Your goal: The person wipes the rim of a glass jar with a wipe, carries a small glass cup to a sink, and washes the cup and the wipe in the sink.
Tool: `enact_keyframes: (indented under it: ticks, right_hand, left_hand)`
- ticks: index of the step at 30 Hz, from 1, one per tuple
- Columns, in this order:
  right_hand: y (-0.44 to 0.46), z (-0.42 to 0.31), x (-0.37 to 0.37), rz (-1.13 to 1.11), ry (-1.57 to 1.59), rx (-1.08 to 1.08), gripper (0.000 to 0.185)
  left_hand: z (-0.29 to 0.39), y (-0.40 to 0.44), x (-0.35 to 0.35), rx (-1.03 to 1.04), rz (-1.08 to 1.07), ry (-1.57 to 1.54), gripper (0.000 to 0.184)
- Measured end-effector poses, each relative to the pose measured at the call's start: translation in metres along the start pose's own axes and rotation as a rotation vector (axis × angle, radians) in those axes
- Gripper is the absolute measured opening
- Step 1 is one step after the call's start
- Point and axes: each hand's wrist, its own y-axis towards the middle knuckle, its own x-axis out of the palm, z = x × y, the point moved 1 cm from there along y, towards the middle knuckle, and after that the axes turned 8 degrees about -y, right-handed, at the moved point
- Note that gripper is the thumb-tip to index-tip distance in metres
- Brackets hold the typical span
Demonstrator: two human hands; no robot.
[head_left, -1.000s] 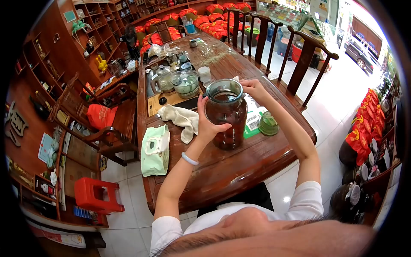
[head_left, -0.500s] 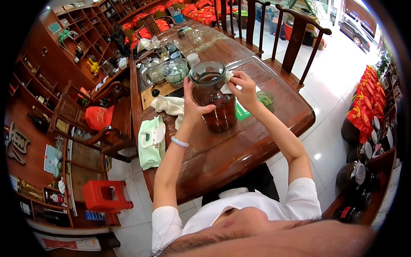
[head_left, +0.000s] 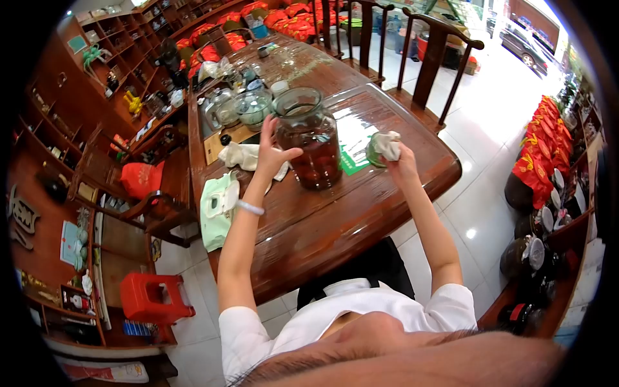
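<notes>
A big glass jar (head_left: 309, 138) with dark reddish contents stands upright and open-mouthed on the wooden table (head_left: 322, 219). At its left side is my left hand (head_left: 272, 153), fingers spread; whether it touches the glass is unclear. My right hand (head_left: 403, 165) grips a crumpled white wipe (head_left: 388, 146) to the right of the jar. Behind the wipe, partly covered, is a green glass lid (head_left: 374, 153). A green and white sheet (head_left: 353, 132) lies between jar and lid. Left of the jar are a beige cloth (head_left: 240, 157) and a green wipes pack (head_left: 218, 209).
Glass teaware (head_left: 253, 106) and a white cup (head_left: 280, 87) stand behind the cloth. Wooden chairs (head_left: 433, 64) line the table's far right side. A red stool (head_left: 155, 298) is on the floor at left. Red-covered jars (head_left: 543, 151) stand at right.
My right hand has left the jar's rim with the wipe and moved right, over the lid. My left hand has loosened beside the jar. The view has shifted slightly.
</notes>
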Motion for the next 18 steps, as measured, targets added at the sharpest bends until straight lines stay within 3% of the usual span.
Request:
enact_keyframes:
  ticks: [2, 3, 5, 7, 9, 11, 13, 18]
  right_hand:
    - [0.005, -0.016, -0.043, 0.144, -0.304, -0.261, 0.018]
    - [0.005, -0.024, -0.055, 0.163, -0.314, -0.268, 0.018]
    - [0.006, -0.036, -0.067, 0.191, -0.837, -0.449, 0.016]
    - [0.007, -0.042, -0.051, 0.187, -0.991, -0.536, 0.014]
    - [0.017, -0.040, -0.038, 0.025, -1.549, -1.104, 0.014]
    - [0.031, -0.022, -0.043, -0.109, -1.620, -1.050, 0.013]
    - [0.040, -0.003, -0.046, -0.318, -1.963, -1.009, 0.015]
    - [0.053, 0.007, -0.052, -0.384, -2.077, -0.847, 0.018]
  left_hand:
    - [-0.005, -0.018, 0.002, 0.027, 0.183, 0.042, 0.085]
    - [-0.001, -0.029, 0.007, -0.007, 0.292, 0.012, 0.071]
    - [-0.001, -0.054, 0.015, -0.055, 0.460, -0.128, 0.047]
    - [-0.004, -0.078, 0.023, -0.103, 0.535, -0.106, 0.040]
    - [-0.001, -0.096, 0.033, -0.125, 0.522, -0.145, 0.037]
    - [0.002, -0.114, 0.043, -0.150, 0.518, -0.184, 0.034]
    - [0.008, -0.127, 0.050, -0.223, 0.454, -0.237, 0.030]
    - [0.020, -0.154, 0.065, -0.367, 0.461, -0.285, 0.017]
